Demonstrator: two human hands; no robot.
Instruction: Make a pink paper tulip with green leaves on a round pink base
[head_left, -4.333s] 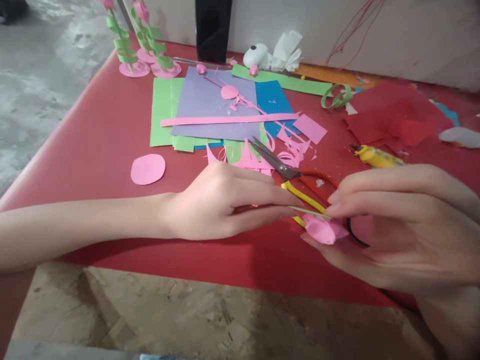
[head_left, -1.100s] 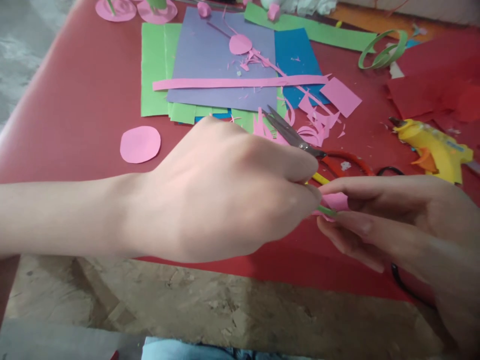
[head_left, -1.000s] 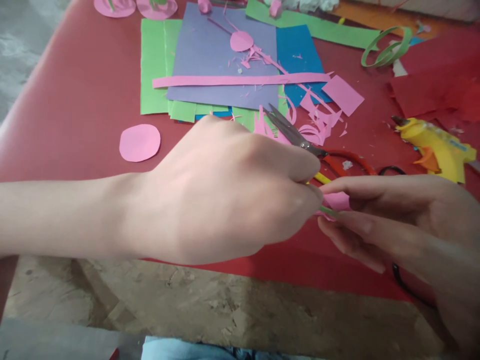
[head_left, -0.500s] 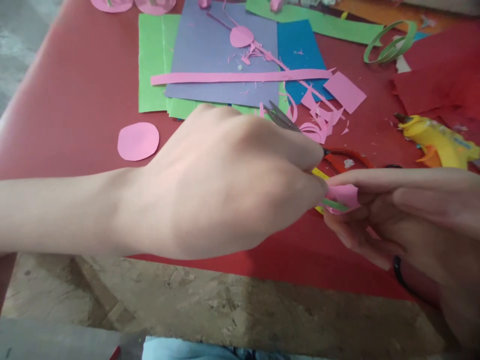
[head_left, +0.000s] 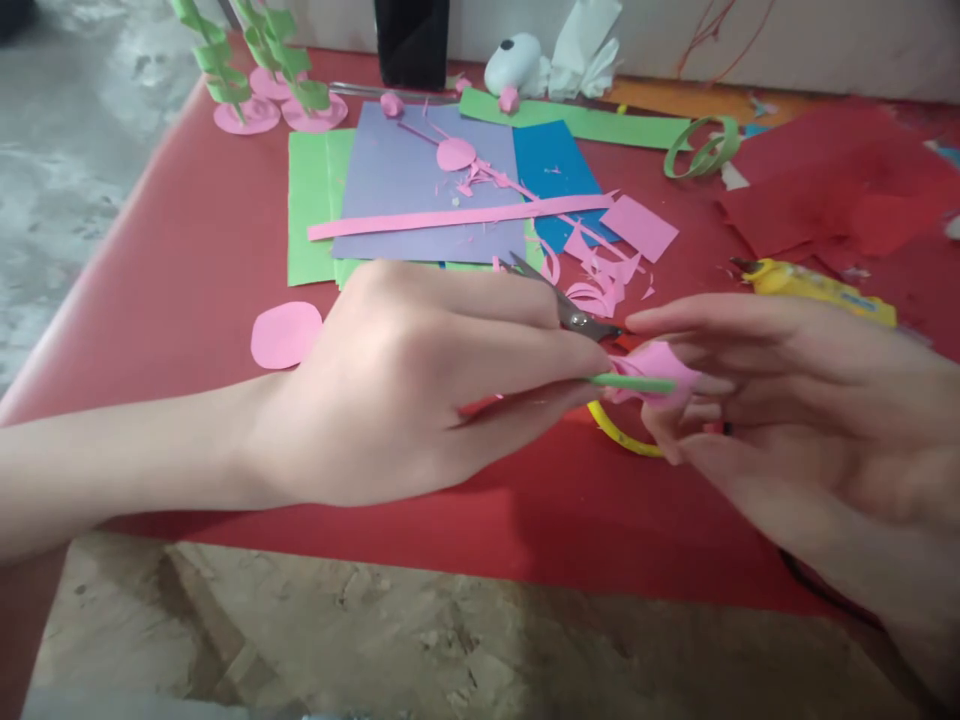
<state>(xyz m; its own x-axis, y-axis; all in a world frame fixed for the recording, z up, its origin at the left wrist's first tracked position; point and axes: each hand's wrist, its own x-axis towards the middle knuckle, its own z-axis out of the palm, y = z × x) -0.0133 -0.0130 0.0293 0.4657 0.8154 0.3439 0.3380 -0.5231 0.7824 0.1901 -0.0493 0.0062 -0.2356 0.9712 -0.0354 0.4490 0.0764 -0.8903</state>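
My left hand (head_left: 420, 380) reaches across from the left, its fingertips pinched on a small curled piece of pink paper (head_left: 664, 370). A thin green paper strip (head_left: 634, 383) runs along that piece from the same fingertips. My right hand (head_left: 787, 420) is cupped on the right with its fingers apart, around the free end of the pink paper; whether they touch it I cannot tell. Scissors (head_left: 577, 320) lie on the table behind the left fingers, partly hidden. A yellow loop (head_left: 626, 440) shows below the hands. Left of my left wrist lies a pink paper oval (head_left: 286, 335).
Paper sheets (head_left: 435, 180), pink scraps (head_left: 600, 270) and a green paper coil (head_left: 701, 150) lie on the red table (head_left: 180, 250). A yellow glue gun (head_left: 817, 290) rests at right. Green curled stems on pink bases (head_left: 247, 115) stand at far left. A black box (head_left: 412, 45) stands behind.
The view has tilted up, showing more of the table's back. The right fingers have spread from around the pink paper, and more of the green strip shows. My left hand keeps its pinch.
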